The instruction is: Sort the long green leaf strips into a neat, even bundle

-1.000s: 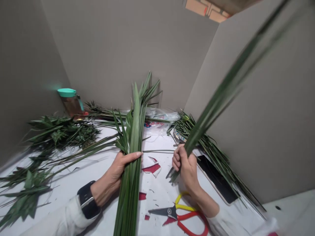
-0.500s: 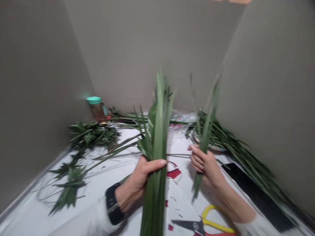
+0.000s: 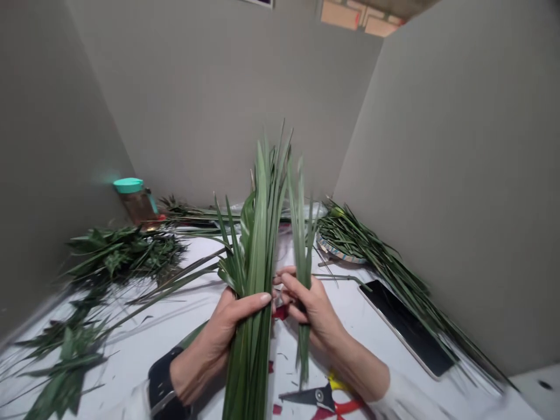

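In the head view, my left hand (image 3: 219, 335) is closed round an upright bundle of long green leaves (image 3: 254, 326), its thumb lying across the front. A broad, pale-edged leaf (image 3: 247, 219) shows on the bundle's left side. Close beside it on the right, my right hand (image 3: 308, 303) grips a smaller bunch of narrow leaves (image 3: 301, 245), also held upright. The fingertips of my right hand reach toward the bundle; whether they touch it I cannot tell. Below my right hand lie scissors (image 3: 321, 396) with dark blades and yellow and red handles, partly covered by my forearm.
A black phone (image 3: 406, 326) lies at the right, near a patterned plate (image 3: 339, 254) under a heap of long leaves (image 3: 376, 248). Cut leafy stems (image 3: 118, 251) lie at the left. Behind them stands a jug with a turquoise lid (image 3: 131, 195). Grey partitions surround the white table.
My right hand has moved left with its bunch of leaves, from well apart to close beside the bundle. The view has shifted, so the table things appear further left.
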`<state>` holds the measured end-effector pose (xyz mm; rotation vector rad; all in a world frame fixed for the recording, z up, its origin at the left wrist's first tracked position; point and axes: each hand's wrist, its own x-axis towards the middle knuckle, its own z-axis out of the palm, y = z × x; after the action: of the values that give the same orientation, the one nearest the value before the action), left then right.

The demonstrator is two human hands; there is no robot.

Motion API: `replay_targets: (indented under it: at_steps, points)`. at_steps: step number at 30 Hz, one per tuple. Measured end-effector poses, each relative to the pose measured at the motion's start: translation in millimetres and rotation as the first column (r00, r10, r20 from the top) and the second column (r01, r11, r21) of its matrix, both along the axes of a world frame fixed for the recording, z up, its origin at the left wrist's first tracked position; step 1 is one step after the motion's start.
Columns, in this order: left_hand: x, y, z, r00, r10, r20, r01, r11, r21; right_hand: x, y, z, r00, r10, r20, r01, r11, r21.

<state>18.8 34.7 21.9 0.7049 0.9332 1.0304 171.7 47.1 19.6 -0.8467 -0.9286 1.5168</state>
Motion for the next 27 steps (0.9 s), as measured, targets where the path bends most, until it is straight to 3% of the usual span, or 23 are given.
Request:
replay_targets:
  at_steps: [8,27]
  points:
    - [7,-2,4.8,0.996,0.000,-0.085,0.004,0.999,0.047,-3,-5,2.6,0.999,0.007,-0.034,-0.007,1.000,0.001]
    - [6,-2,0.1,0.986,0.029,-0.162,-0.026,0.999,0.021,15,-3,-5.5,0.996,0.037,-0.083,-0.037,0.999,-0.002]
